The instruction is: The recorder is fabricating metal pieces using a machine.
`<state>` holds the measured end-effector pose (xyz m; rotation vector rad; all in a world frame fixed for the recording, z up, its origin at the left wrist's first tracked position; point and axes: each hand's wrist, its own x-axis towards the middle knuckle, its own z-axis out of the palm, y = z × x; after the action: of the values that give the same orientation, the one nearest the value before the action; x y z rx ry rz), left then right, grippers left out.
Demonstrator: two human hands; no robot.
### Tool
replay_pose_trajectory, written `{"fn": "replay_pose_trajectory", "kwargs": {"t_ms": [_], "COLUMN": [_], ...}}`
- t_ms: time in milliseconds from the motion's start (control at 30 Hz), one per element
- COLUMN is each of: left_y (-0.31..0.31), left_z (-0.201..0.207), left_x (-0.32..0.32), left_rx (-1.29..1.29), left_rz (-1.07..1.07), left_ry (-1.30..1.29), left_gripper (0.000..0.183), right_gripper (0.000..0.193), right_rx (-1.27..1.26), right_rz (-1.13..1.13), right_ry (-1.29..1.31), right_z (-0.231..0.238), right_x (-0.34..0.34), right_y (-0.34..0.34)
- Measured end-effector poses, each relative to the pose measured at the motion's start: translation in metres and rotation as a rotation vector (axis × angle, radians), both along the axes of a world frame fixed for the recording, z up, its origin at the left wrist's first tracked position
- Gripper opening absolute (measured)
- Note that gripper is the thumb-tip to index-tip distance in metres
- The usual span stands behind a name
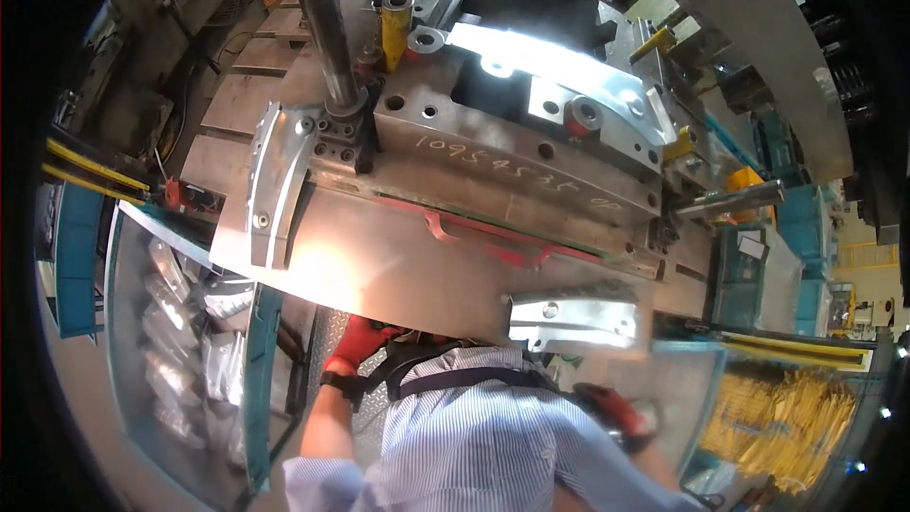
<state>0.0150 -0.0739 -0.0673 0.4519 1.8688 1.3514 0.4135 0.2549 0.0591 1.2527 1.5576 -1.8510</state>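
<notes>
My left hand (pixel 358 339), in a red glove, is at the front edge of the steel press table (pixel 417 275), close to my waist; its fingertips are hidden. Beside my right hip is my right hand (pixel 618 410), also red-gloved, low and blurred, and its grip does not show. A shiny formed sheet-metal part (pixel 573 320) lies at the table's front right edge, above my right hand. Another formed metal part (pixel 275 188) rests on the left of the table, touched by neither hand. A bright metal panel (pixel 559 62) sits on the die (pixel 512 147).
A steel guide post (pixel 327 33) rises at the back left. One red handle (pixel 483 243) runs along the die's front. On the left stands a blue-framed bin (pixel 118 322) of metal parts; at the right, yellow strip-like pieces (pixel 777 422) fill another container.
</notes>
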Motion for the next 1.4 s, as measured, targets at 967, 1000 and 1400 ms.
{"fn": "replay_pose_trajectory", "kwargs": {"t_ms": [967, 1000, 1400], "left_y": [-0.039, -0.044, -0.015], "left_z": [-0.105, -0.107, -0.064], "left_x": [-0.001, -0.001, 0.001], "left_rx": [-0.022, -0.033, -0.156], "left_rz": [-0.052, -0.044, -0.137], "left_ry": [0.232, 0.234, 0.401], "left_gripper": [0.037, 0.037, 0.032], "right_gripper": [0.044, 0.043, 0.046], "right_rx": [0.399, 0.421, 0.45], "right_rz": [-0.374, -0.369, -0.351], "right_ry": [0.042, 0.096, 0.09], "right_z": [-0.143, -0.141, -0.119], "right_x": [-0.023, -0.026, -0.037], "right_y": [0.006, 0.004, 0.003]}}
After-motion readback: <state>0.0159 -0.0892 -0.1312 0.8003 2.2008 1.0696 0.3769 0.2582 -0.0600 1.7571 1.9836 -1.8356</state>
